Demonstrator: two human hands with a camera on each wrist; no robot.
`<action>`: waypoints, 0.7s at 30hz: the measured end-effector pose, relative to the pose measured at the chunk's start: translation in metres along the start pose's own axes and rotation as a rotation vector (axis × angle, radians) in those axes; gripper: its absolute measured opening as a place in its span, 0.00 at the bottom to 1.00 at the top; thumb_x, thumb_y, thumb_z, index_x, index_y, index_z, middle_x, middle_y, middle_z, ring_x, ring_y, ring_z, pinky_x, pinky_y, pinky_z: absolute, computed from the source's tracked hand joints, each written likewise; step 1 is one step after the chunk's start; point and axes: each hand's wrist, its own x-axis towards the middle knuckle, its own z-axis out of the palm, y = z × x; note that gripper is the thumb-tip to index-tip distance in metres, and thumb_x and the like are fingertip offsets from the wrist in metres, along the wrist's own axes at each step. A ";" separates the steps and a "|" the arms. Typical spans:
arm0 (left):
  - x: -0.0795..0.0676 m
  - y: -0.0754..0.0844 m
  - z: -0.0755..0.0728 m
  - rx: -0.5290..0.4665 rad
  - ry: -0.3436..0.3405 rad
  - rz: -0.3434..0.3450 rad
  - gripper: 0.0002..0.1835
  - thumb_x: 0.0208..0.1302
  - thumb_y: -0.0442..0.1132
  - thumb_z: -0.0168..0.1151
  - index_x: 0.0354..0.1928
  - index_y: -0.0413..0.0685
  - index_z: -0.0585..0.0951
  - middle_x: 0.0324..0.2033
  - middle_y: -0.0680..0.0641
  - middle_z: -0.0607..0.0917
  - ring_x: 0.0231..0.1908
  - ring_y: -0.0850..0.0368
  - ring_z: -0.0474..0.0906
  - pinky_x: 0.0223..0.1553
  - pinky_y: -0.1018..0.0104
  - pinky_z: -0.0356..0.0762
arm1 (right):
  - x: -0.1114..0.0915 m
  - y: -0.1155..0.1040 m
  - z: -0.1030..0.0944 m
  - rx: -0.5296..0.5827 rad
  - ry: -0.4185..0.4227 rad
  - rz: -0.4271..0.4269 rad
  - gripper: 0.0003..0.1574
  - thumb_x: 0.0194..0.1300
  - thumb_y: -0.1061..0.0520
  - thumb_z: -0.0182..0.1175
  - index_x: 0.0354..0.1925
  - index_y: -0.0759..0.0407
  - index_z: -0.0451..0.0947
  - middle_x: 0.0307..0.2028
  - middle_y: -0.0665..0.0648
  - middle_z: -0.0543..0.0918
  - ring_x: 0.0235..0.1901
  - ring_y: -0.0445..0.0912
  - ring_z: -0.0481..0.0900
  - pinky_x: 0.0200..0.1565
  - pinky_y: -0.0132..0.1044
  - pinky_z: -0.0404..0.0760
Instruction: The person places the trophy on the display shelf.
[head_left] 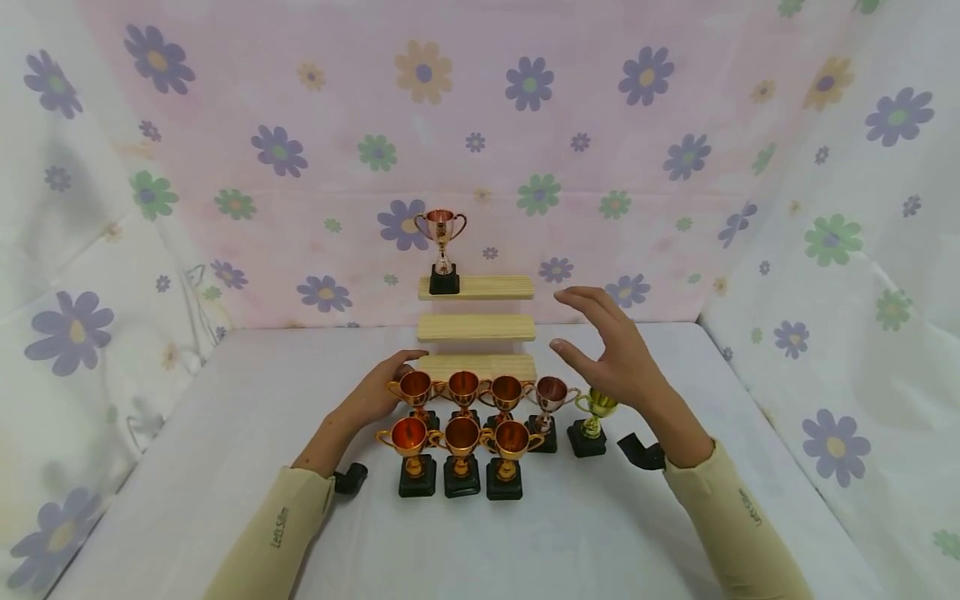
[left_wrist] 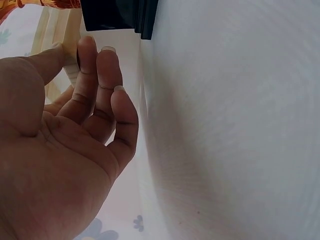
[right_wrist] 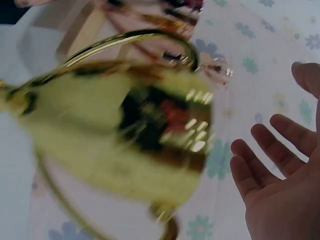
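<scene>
My left hand point(head_left: 378, 387) is at the left end of the lowest step of a three-step wooden display stand point(head_left: 476, 327). In the left wrist view its thumb and fingers point(left_wrist: 87, 52) pinch the edge of that step. My right hand point(head_left: 618, 354) is raised to the right of the stand, thumb and fingers spread and holding nothing. A shiny gold trophy cup point(head_left: 597, 406) on a black base stands just below it, large and blurred in the right wrist view. One copper-coloured trophy cup point(head_left: 442, 237) stands on the left of the top step.
Before the stand, orange-gold trophy cups point(head_left: 462, 435) stand in two close rows on the white table point(head_left: 585, 533). A rose-coloured cup point(head_left: 551, 396) ends the back row, left of the gold one. Flowered cloth point(head_left: 480, 108) hangs behind and at both sides.
</scene>
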 end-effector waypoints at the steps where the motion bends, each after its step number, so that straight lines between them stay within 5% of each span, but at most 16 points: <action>1: 0.000 0.000 0.000 0.001 0.000 -0.002 0.36 0.70 0.21 0.52 0.79 0.44 0.65 0.47 0.41 0.89 0.49 0.48 0.85 0.63 0.40 0.76 | -0.004 0.004 -0.001 0.004 -0.008 0.000 0.42 0.67 0.57 0.73 0.76 0.52 0.71 0.71 0.57 0.74 0.71 0.56 0.71 0.67 0.64 0.71; 7: -0.001 0.000 0.000 0.005 -0.003 0.002 0.34 0.73 0.23 0.53 0.79 0.43 0.65 0.45 0.43 0.89 0.46 0.51 0.84 0.61 0.42 0.78 | -0.028 0.021 -0.008 0.008 -0.095 0.044 0.44 0.66 0.55 0.74 0.76 0.49 0.70 0.72 0.55 0.73 0.73 0.56 0.69 0.68 0.67 0.70; 16: 0.001 0.000 0.001 -0.002 -0.003 -0.005 0.36 0.70 0.20 0.52 0.79 0.46 0.65 0.48 0.41 0.89 0.50 0.47 0.85 0.64 0.40 0.76 | -0.049 0.040 -0.019 0.070 -0.212 0.035 0.49 0.61 0.59 0.78 0.77 0.52 0.69 0.72 0.54 0.73 0.64 0.51 0.75 0.62 0.47 0.78; 21: 0.002 0.000 0.000 -0.010 -0.001 -0.009 0.35 0.71 0.22 0.52 0.79 0.46 0.66 0.46 0.42 0.89 0.48 0.48 0.85 0.63 0.40 0.77 | -0.052 0.046 -0.021 0.124 -0.307 0.031 0.49 0.61 0.59 0.78 0.76 0.51 0.69 0.70 0.52 0.74 0.64 0.53 0.77 0.61 0.49 0.80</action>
